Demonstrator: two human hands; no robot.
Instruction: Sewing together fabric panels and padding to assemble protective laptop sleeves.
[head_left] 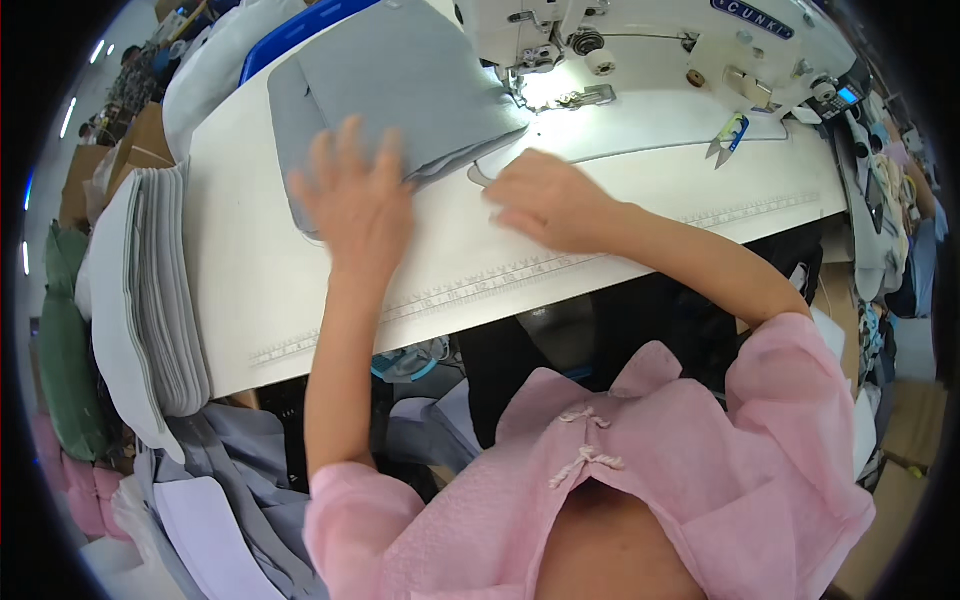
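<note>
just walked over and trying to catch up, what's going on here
A person in a pink top is handling grey fabric at a white sewing machine. The left hand, blurred and with fingers spread, is over the fabric's near part. The right hand is loosely curled beside it; whether it holds anything is unclear. The fabric's right edge lies by the lit needle area. Small snips lie to the right, and a stack of grey pieces sits at the table's left edge.

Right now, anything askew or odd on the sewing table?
Minor: the snips lie loose on the right side of the table, blades apart. The grey fabric has uneven layers along its edge near the right hand. No spill visible.
</note>
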